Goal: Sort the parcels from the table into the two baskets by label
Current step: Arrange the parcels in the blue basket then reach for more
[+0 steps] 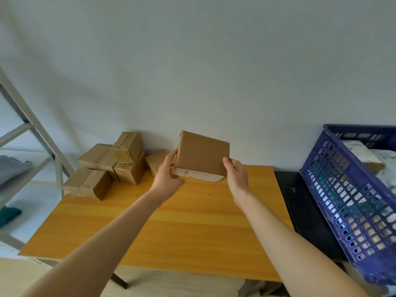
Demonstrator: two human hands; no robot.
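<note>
Over the orange-yellow wooden table (171, 228), 2 hands hold 1 small brown cardboard parcel (202, 154) in the air. The left hand (166, 179) pinches its left edge and the right hand (236, 177) clasps its right corner. The parcel is tilted so that the white label (196, 174) on its lower face turns toward the person, the print too blurred to read. This looks like the label-checking step; next comes a carry to the matching basket, and only 1 is in view: the blue perforated plastic basket (353, 202) at right. Farther back, more taped brown boxes (111, 166) wait by the wall.
</note>
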